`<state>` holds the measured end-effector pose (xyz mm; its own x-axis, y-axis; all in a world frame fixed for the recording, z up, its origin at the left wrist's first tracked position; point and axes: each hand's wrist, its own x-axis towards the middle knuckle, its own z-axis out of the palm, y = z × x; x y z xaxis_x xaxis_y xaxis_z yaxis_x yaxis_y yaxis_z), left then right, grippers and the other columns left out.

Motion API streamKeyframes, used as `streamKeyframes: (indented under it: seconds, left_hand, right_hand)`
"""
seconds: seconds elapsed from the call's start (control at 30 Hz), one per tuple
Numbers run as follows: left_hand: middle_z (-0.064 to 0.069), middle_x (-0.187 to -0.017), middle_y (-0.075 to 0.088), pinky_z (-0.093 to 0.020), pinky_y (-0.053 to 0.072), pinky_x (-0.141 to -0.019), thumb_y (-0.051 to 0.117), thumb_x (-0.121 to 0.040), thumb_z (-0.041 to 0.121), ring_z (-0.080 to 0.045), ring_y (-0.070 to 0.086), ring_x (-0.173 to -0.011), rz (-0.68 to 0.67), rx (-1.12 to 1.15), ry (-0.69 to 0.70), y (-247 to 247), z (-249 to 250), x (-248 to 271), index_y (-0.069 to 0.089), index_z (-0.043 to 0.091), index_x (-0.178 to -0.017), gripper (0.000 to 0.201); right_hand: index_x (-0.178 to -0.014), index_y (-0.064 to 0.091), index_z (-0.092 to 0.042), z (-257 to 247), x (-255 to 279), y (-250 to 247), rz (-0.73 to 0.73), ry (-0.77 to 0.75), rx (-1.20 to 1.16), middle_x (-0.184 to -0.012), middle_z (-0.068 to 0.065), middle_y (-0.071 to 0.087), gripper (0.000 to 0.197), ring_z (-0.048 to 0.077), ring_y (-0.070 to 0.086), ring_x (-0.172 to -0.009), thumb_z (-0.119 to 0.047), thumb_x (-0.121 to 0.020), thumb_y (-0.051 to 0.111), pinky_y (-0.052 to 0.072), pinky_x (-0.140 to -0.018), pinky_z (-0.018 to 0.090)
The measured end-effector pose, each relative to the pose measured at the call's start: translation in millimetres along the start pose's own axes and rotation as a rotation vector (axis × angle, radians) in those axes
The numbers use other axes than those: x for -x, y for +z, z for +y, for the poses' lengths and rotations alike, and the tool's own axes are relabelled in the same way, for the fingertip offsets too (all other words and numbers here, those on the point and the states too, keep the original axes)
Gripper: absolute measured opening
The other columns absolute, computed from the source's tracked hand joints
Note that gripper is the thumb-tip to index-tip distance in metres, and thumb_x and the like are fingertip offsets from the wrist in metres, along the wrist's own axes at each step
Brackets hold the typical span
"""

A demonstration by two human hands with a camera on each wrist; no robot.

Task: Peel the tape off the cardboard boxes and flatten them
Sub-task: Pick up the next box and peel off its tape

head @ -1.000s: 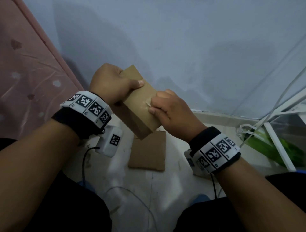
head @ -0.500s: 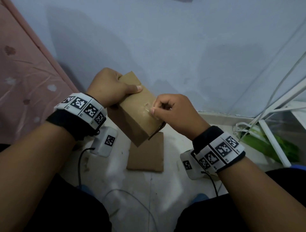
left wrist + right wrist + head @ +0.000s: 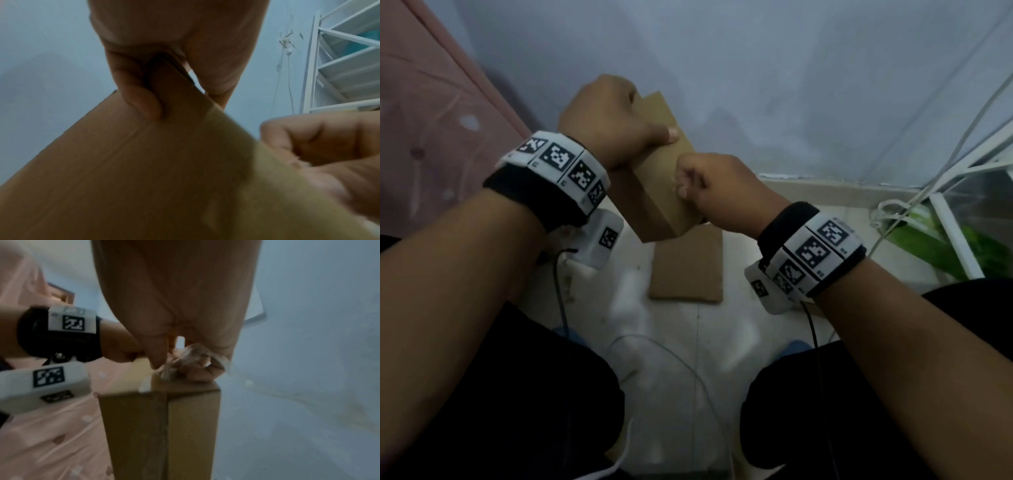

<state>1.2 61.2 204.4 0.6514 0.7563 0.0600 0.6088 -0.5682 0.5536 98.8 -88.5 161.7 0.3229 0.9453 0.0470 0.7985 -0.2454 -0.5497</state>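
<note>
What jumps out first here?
Centre of the head view: the left hand grips a small cardboard box held up in the air, and the right hand works at its top face. The right wrist view shows its fingers pinching crumpled clear tape at the box's edge. Below, flattened cardboard lies on the floor.

Two hands [image 3: 616,120] [image 3: 717,186], one cardboard box [image 3: 657,192], one flattened box [image 3: 688,267]

The box [image 3: 144,178] blurs near the right hand [image 3: 329,154], its tape indistinct.
</note>
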Motion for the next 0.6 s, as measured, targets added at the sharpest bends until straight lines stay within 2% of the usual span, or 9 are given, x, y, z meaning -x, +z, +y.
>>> streamKeyframes:
  seconds: [0.1, 0.23, 0.33, 0.4, 0.5, 0.53, 0.6]
  left_hand:
    - [-0.003, -0.089, 0.065, -0.042, 0.056, -0.07, 0.081, -0.065, 0.063, -0.027, 0.064, -0.079, 0.04, -0.019, 0.023, 2.6, -6.3, -6.3, 0.067, 0.018, -0.092, 0.055]
    - [0.006, -0.086, 0.064, -0.032, 0.042, -0.071, 0.079, -0.068, 0.062, -0.019, 0.06, -0.084, 0.004, -0.065, 0.027, 8.1, -15.0, -11.9, 0.073, 0.026, -0.093, 0.045]
    - [0.008, -0.092, 0.067, -0.032, 0.047, -0.077, 0.079, -0.068, 0.062, -0.017, 0.063, -0.089, -0.031, -0.065, 0.034, 8.5, -22.1, -15.3, 0.077, 0.027, -0.099, 0.047]
    - [0.009, -0.094, 0.071, -0.032, 0.049, -0.078, 0.078, -0.068, 0.063, -0.016, 0.065, -0.091, -0.042, -0.061, 0.043, 6.9, -25.4, -17.5, 0.078, 0.029, -0.101, 0.047]
    - [0.01, -0.093, 0.071, -0.032, 0.049, -0.079, 0.077, -0.069, 0.063, -0.016, 0.065, -0.093, -0.035, -0.048, 0.049, 5.4, -29.1, -20.3, 0.078, 0.03, -0.1, 0.045]
    - [0.009, -0.092, 0.07, -0.032, 0.048, -0.079, 0.077, -0.07, 0.063, -0.016, 0.065, -0.093, -0.028, -0.049, 0.046, 4.6, -31.0, -21.7, 0.078, 0.029, -0.1, 0.045]
    - [0.008, -0.091, 0.068, -0.031, 0.047, -0.078, 0.077, -0.073, 0.061, -0.017, 0.064, -0.092, -0.007, -0.04, 0.014, 0.8, -35.8, -24.6, 0.078, 0.027, -0.099, 0.043]
  right_hand:
    - [-0.084, 0.061, -0.003, -0.2, 1.8, 1.4, 0.045, -0.101, -0.054, -0.09, 0.004, 0.05, 0.006, 0.021, 0.046, -0.087, -0.009, -0.087, 0.061, 0.03, -0.069, 0.03]
    - [-0.08, 0.061, -0.002, -4.4, 5.4, 1.9, 0.015, -0.146, -0.233, -0.089, 0.013, 0.064, 0.016, 0.021, 0.055, -0.084, -0.018, -0.078, 0.061, 0.039, -0.074, 0.029]
    - [-0.082, 0.062, -0.002, -4.6, 9.3, 2.9, -0.049, -0.132, -0.432, -0.095, 0.016, 0.072, 0.009, 0.027, 0.065, -0.094, -0.009, -0.085, 0.066, 0.048, -0.082, 0.028]
    - [-0.081, 0.059, -0.003, -3.0, 10.6, 1.6, -0.091, -0.115, -0.558, -0.096, 0.013, 0.072, 0.012, 0.025, 0.069, -0.099, 0.002, -0.09, 0.066, 0.05, -0.084, 0.024]
    - [-0.077, 0.055, -0.008, -2.7, 12.1, -4.7, -0.137, -0.131, -0.799, -0.09, 0.012, 0.069, 0.02, 0.011, 0.069, -0.087, 0.005, -0.088, 0.064, 0.05, -0.08, 0.018]
    - [-0.077, 0.055, -0.008, -4.1, 12.7, -7.7, -0.158, -0.129, -0.881, -0.087, 0.013, 0.068, 0.018, 0.012, 0.067, -0.081, 0.004, -0.087, 0.064, 0.05, -0.076, 0.019]
    - [-0.077, 0.056, -0.006, -7.8, 14.9, -13.0, -0.213, -0.121, -0.982, -0.083, 0.011, 0.069, 0.014, 0.022, 0.064, -0.077, 0.002, -0.084, 0.064, 0.052, -0.071, 0.025]
